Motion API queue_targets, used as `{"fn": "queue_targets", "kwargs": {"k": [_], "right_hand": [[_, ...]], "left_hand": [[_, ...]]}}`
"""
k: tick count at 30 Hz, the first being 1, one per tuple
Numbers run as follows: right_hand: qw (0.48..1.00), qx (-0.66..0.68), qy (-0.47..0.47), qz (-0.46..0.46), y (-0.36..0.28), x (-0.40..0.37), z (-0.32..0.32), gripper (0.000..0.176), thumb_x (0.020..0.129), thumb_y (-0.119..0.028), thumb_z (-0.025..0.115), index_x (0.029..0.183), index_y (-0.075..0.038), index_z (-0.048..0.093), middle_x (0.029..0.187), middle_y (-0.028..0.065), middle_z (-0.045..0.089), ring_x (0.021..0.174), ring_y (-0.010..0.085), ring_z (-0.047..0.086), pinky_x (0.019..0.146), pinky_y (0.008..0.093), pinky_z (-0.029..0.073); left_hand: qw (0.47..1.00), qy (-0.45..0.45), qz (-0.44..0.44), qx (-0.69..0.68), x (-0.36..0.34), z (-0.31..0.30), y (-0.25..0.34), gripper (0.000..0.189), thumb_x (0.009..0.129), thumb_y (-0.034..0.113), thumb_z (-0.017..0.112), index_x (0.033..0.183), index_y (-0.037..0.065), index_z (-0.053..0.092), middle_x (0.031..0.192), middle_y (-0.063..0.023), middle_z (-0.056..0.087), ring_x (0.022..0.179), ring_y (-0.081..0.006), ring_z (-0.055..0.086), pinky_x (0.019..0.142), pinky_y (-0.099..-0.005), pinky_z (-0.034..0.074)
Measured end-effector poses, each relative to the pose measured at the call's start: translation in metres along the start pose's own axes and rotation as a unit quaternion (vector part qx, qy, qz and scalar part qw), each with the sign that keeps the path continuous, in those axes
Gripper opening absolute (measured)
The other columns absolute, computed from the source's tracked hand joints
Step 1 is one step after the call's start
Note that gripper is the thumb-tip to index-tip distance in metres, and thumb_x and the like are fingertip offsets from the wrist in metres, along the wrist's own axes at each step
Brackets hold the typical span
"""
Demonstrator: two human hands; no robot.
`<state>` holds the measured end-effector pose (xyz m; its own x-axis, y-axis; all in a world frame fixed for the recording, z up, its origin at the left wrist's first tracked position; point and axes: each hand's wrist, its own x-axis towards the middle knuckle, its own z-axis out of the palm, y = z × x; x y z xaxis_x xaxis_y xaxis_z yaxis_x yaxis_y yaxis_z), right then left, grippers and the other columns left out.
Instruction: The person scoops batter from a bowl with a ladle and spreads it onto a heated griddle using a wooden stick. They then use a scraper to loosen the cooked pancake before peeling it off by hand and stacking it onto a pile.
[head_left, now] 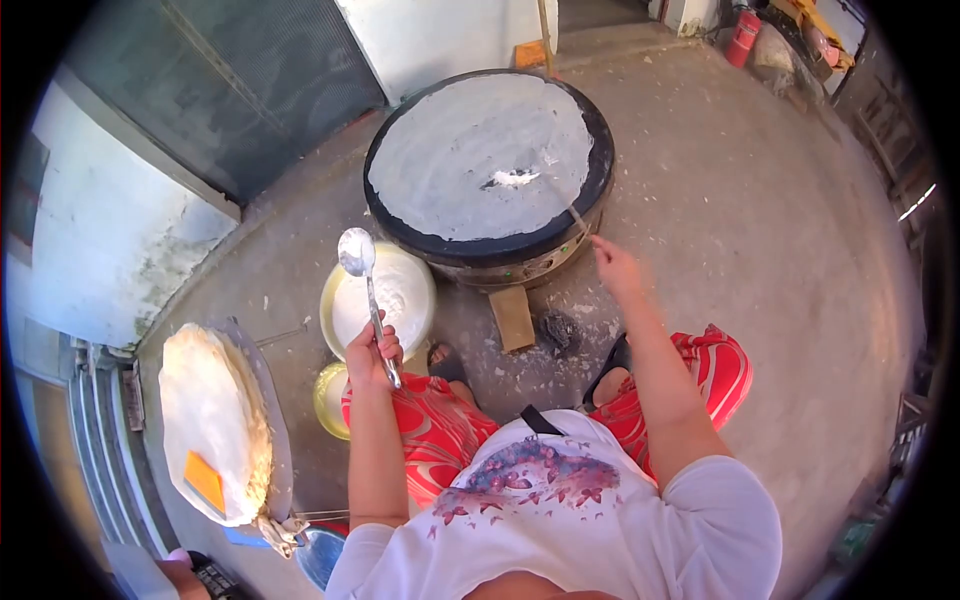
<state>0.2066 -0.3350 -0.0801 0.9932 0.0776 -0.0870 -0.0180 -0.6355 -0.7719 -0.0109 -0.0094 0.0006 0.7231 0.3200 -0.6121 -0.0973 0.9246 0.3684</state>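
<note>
Batter (470, 150) lies in a thin pale sheet over nearly the whole round griddle (490, 250), with a wetter blob near the middle. The right hand (615, 268) is closed around the near end of a thin spreader stick (570, 210) whose far end rests on that sheet. The left hand (372, 355) grips the lower handle of a metal ladle (358, 252), held upright over the bowl (425, 300) of white batter beside the griddle. The sheet looks soft, wet and easily torn, so light pressure suits it. The stick seems light and stiff, best held at its end; the ladle is rigid, perhaps slick. No brand or writing can be read; the shirt (540, 480) carries only a picture.
</note>
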Motion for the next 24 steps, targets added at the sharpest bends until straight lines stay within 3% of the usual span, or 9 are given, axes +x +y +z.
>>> {"fn": "queue_targets", "kwargs": {"k": [1, 5, 11, 13, 14, 17, 19, 23, 24], "right_hand": [[0.996, 0.007, 0.025, -0.081, -0.001, -0.002, 0.012, 0.026, 0.082, -0.023, 0.049, 0.105, -0.02, 0.061, 0.091, 0.0107, 0.062, 0.083, 0.0281, 0.059, 0.071, 0.0358, 0.047], [0.99, -0.053, 0.034, -0.123, -0.028, -0.019, 0.013, 0.025, 0.082, -0.022, 0.05, 0.105, -0.02, 0.06, 0.087, 0.0125, 0.063, 0.079, 0.0289, 0.06, 0.069, 0.0358, 0.047], [0.998, -0.06, 0.016, -0.009, -0.006, -0.03, 0.006, 0.027, 0.081, -0.02, 0.052, 0.107, -0.021, 0.059, 0.084, 0.0118, 0.063, 0.073, 0.0241, 0.061, 0.067, 0.0326, 0.048], [0.986, -0.01, 0.048, -0.159, -0.002, -0.035, 0.039, 0.028, 0.082, -0.021, 0.05, 0.109, -0.02, 0.058, 0.077, 0.0128, 0.062, 0.067, 0.0246, 0.06, 0.064, 0.0338, 0.047], [0.986, -0.009, 0.047, -0.16, -0.006, -0.036, 0.047, 0.028, 0.082, -0.021, 0.05, 0.109, -0.02, 0.058, 0.077, 0.0128, 0.062, 0.067, 0.0246, 0.06, 0.064, 0.0338, 0.047], [0.992, 0.046, -0.032, -0.114, -0.028, -0.036, 0.053, 0.029, 0.084, -0.021, 0.048, 0.111, -0.017, 0.057, 0.079, 0.0157, 0.062, 0.073, 0.0281, 0.061, 0.066, 0.0364, 0.047], [0.992, -0.091, -0.08, -0.039, -0.035, -0.033, 0.055, 0.029, 0.085, -0.028, 0.045, 0.098, -0.007, 0.06, 0.091, 0.0176, 0.061, 0.088, 0.0352, 0.057, 0.074, 0.0407, 0.045], [0.978, -0.191, -0.083, 0.016, -0.042, -0.047, 0.062, 0.042, 0.088, -0.037, 0.036, 0.086, -0.003, 0.06, 0.089, 0.0232, 0.059, 0.088, 0.0396, 0.055, 0.078, 0.044, 0.043], [0.975, -0.195, -0.103, -0.011, -0.037, -0.049, 0.066, 0.046, 0.088, -0.042, 0.032, 0.087, -0.004, 0.059, 0.079, 0.0207, 0.059, 0.075, 0.0364, 0.056, 0.067, 0.0421, 0.045]], "left_hand": [[1.0, 0.0, -0.004, -0.001, 0.0, 0.0, 0.001, 0.022, 0.09, 0.017, 0.037, 0.105, 0.004, 0.046, 0.07, -0.0072, 0.044, 0.049, -0.0106, 0.038, 0.04, -0.0198, 0.034], [1.0, -0.008, -0.015, -0.013, 0.001, -0.004, 0.003, 0.019, 0.09, 0.015, 0.037, 0.104, 0.004, 0.045, 0.07, -0.0076, 0.044, 0.048, -0.0106, 0.038, 0.04, -0.02, 0.034], [1.0, -0.012, 0.01, -0.005, -0.004, -0.006, 0.005, 0.019, 0.089, 0.014, 0.038, 0.104, 0.004, 0.044, 0.069, -0.0071, 0.044, 0.047, -0.0104, 0.037, 0.04, -0.0199, 0.034], [1.0, -0.016, 0.004, -0.012, -0.002, -0.008, 0.005, 0.019, 0.089, 0.014, 0.038, 0.104, 0.004, 0.044, 0.069, -0.0071, 0.044, 0.048, -0.0103, 0.038, 0.04, -0.0199, 0.034], [1.0, -0.021, -0.003, -0.015, -0.001, -0.009, 0.006, 0.019, 0.089, 0.014, 0.038, 0.104, 0.004, 0.044, 0.069, -0.0071, 0.044, 0.048, -0.0103, 0.038, 0.04, -0.0198, 0.034], [0.999, -0.021, -0.016, -0.026, -0.002, -0.01, 0.008, 0.019, 0.089, 0.013, 0.039, 0.104, 0.004, 0.044, 0.07, -0.0075, 0.045, 0.049, -0.0104, 0.038, 0.04, -0.0199, 0.034], [0.999, -0.021, -0.011, -0.029, -0.004, -0.01, 0.009, 0.019, 0.089, 0.013, 0.039, 0.104, 0.004, 0.044, 0.069, -0.0077, 0.044, 0.049, -0.0105, 0.038, 0.04, -0.0199, 0.033], [0.999, -0.022, 0.003, -0.037, -0.007, -0.015, 0.011, 0.019, 0.089, 0.014, 0.039, 0.104, 0.004, 0.044, 0.069, -0.008, 0.044, 0.049, -0.0105, 0.038, 0.04, -0.0197, 0.033], [0.999, -0.02, 0.004, -0.041, -0.008, -0.015, 0.012, 0.019, 0.089, 0.014, 0.039, 0.104, 0.004, 0.044, 0.069, -0.008, 0.044, 0.049, -0.0105, 0.038, 0.04, -0.0197, 0.033]]}}
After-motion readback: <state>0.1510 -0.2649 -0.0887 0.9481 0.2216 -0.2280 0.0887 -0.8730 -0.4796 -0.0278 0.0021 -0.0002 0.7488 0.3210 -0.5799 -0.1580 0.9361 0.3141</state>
